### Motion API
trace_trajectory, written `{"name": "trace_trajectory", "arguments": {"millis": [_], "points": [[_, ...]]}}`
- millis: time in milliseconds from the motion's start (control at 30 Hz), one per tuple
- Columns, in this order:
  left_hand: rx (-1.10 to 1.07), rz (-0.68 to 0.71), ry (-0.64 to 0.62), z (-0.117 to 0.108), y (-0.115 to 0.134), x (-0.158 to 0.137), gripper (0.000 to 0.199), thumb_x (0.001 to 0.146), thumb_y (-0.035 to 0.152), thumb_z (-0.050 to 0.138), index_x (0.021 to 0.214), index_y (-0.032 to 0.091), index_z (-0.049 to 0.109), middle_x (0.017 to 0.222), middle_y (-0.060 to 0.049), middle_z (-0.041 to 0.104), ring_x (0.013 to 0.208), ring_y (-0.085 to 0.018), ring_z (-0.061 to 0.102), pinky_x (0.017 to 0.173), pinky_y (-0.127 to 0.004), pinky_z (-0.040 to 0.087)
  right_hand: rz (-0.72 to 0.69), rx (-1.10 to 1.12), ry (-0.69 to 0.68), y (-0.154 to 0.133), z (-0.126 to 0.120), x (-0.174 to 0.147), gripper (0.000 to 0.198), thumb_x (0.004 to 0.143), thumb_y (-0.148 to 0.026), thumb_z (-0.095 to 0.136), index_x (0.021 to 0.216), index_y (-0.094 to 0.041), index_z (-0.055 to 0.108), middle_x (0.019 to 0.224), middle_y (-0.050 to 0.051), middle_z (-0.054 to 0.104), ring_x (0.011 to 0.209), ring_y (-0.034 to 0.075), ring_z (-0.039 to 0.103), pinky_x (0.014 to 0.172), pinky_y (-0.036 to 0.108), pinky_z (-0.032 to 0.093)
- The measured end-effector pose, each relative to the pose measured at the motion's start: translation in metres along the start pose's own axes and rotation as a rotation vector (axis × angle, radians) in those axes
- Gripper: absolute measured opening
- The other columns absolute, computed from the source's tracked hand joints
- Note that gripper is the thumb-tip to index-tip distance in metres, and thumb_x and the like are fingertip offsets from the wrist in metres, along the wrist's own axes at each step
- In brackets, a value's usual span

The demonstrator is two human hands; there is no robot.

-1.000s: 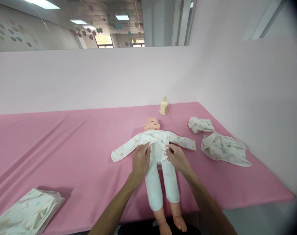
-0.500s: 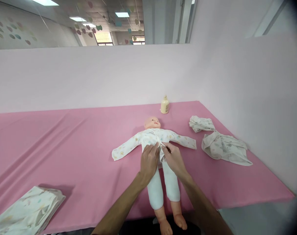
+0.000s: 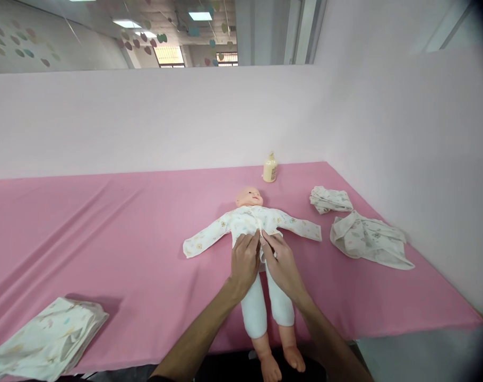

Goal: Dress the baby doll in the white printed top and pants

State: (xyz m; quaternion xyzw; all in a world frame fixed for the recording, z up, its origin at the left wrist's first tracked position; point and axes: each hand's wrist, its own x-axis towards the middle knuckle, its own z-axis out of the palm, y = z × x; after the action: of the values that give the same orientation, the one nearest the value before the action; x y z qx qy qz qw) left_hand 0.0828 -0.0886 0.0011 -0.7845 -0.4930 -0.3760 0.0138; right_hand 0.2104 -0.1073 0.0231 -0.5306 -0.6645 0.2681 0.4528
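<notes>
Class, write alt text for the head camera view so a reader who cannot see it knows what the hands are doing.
Two bare hands, the left hand and right hand, pinch together the front edges of a white printed baby top on a plastic baby doll lying face up on a pink tablecloth. A cream bottle stands behind its head; crumpled printed garments lie to the right.

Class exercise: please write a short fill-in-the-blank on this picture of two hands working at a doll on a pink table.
1. The doll lies on its back on a ____ table cover.
2. The left hand and right hand meet at the front of the doll's printed ____.
3. A small cream ____ stands beyond the doll's head.
4. Folded cloths lie at the table's near ____ corner.

Missing words: pink; shirt; bottle; left
</notes>
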Motion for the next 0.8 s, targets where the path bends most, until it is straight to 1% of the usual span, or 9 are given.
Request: {"name": "trace_trajectory", "arguments": {"millis": [133,200,267,333,433,533,633,700,800], "points": [[-0.016,-0.012,0.007,0.0,0.0,0.0,0.035,0.097,0.011,0.042,0.127,0.013,0.06,0.087,-0.008,0.064,0.077,-0.02,0.054,0.069,-0.033,0.043,-0.138,-0.162,0.101,0.006,0.007,-0.011,0.043,0.104,-0.031,0.038,0.142,-0.025,0.056,0.126,0.012,0.059,0.116,0.023,0.056,0.102,0.044,0.049],[-0.041,-0.009,0.02,0.001,-0.001,0.001,0.035,0.096,0.01,0.042,0.125,0.014,0.061,0.087,-0.007,0.064,0.078,-0.02,0.054,0.069,-0.033,0.043,-0.189,-0.191,0.113,0.008,0.01,-0.014,0.044,0.104,-0.027,0.037,0.145,-0.025,0.054,0.139,0.011,0.055,0.129,0.024,0.05,0.109,0.047,0.044],[-0.083,-0.015,0.034,0.002,-0.001,0.001,0.032,0.096,0.009,0.04,0.118,0.015,0.063,0.086,-0.006,0.065,0.078,-0.019,0.054,0.07,-0.033,0.043,-0.226,-0.183,0.102,0.009,0.012,-0.015,0.046,0.104,-0.024,0.035,0.148,-0.024,0.05,0.147,0.009,0.051,0.137,0.023,0.045,0.115,0.048,0.041],[-0.128,-0.046,0.037,0.001,-0.001,0.001,0.028,0.096,0.01,0.039,0.105,0.016,0.065,0.083,-0.005,0.064,0.076,-0.018,0.052,0.071,-0.032,0.042,-0.256,-0.165,0.096,0.009,0.013,-0.015,0.047,0.104,-0.022,0.034,0.149,-0.023,0.049,0.149,0.009,0.051,0.141,0.022,0.043,0.117,0.048,0.039],[-0.19,-0.127,0.009,-0.001,0.0,0.003,0.028,0.096,0.012,0.037,0.084,0.017,0.062,0.077,-0.004,0.061,0.071,-0.017,0.049,0.07,-0.032,0.04,-0.274,-0.146,0.106,0.008,0.014,-0.015,0.047,0.104,-0.021,0.035,0.148,-0.024,0.049,0.149,0.008,0.052,0.141,0.021,0.044,0.118,0.048,0.039],[-0.297,-0.237,-0.019,-0.007,0.003,0.006,0.029,0.096,0.018,0.039,0.075,0.019,0.058,0.074,-0.003,0.061,0.071,-0.017,0.05,0.071,-0.032,0.04,-0.252,-0.099,0.099,0.006,0.014,-0.014,0.045,0.104,-0.024,0.037,0.146,-0.026,0.052,0.149,0.007,0.053,0.14,0.021,0.046,0.117,0.047,0.042],[-0.462,-0.372,-0.077,-0.014,0.005,0.011,0.031,0.097,0.03,0.044,0.076,0.019,0.063,0.081,-0.003,0.067,0.077,-0.017,0.056,0.075,-0.031,0.044,-0.211,-0.031,0.082,0.006,0.014,-0.014,0.043,0.104,-0.026,0.039,0.144,-0.027,0.054,0.15,0.006,0.052,0.139,0.02,0.048,0.117,0.045,0.043],[-0.598,-0.455,-0.128,-0.019,0.004,0.014,0.028,0.096,0.035,0.048,0.085,0.02,0.069,0.09,-0.003,0.07,0.084,-0.018,0.06,0.08,-0.03,0.046,-0.186,0.005,0.071,0.006,0.014,-0.013,0.042,0.104,-0.027,0.04,0.143,-0.027,0.056,0.151,0.005,0.051,0.139,0.019,0.048,0.117,0.043,0.042],[-0.784,-0.553,-0.198,-0.024,-0.001,0.017,0.028,0.093,0.033,0.05,0.103,0.02,0.072,0.101,-0.003,0.072,0.088,-0.017,0.062,0.085,-0.028,0.048,-0.164,0.032,0.061,0.007,0.013,-0.013,0.041,0.104,-0.029,0.04,0.141,-0.027,0.058,0.15,0.005,0.052,0.139,0.02,0.048,0.118,0.043,0.041]]}}
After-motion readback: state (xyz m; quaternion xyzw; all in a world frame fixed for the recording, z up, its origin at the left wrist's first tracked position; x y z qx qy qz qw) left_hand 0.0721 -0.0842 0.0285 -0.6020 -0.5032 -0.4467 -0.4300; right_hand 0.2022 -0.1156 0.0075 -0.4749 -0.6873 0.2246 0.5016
